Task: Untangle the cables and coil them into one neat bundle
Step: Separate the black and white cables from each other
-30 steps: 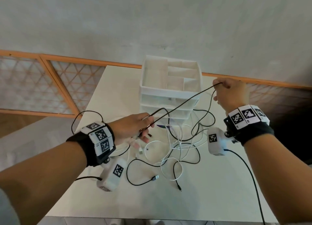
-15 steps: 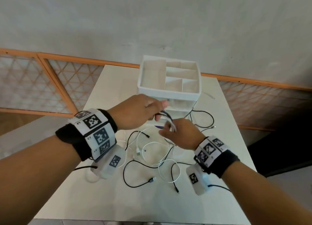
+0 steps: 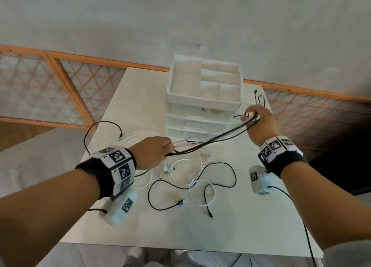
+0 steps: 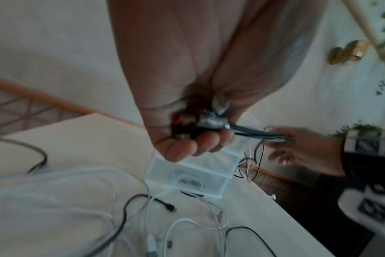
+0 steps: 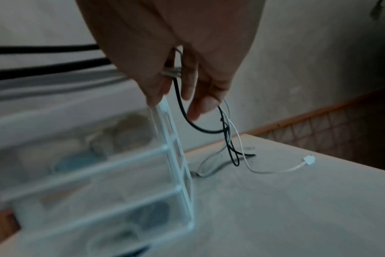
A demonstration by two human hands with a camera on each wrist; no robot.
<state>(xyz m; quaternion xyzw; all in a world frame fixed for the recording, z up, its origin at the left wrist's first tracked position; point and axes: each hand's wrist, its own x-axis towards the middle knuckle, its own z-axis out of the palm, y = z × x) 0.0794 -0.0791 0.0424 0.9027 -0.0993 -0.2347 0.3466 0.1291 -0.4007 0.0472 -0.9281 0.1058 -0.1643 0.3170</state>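
Above the surface (image 3: pixel 251 216), the hands had drawn apart again after meeting half a second earlier. The left hand (image 3: pixel 154 154) gripped one end of the gathered strands (image 3: pixel 210 141), the right hand (image 3: pixel 259 120) pinched the other, so several black and white lengths ran taut between them. Judging by that, another loop was being measured; loose cables (image 3: pixel 192 184) remained tangled below, near the organizer (image 3: pixel 202 102).

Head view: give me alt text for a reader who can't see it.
Both hands stretch a bunch of black and white cables above a white table: left hand near, right hand beside a white drawer organizer. Loose cables sprawl below.
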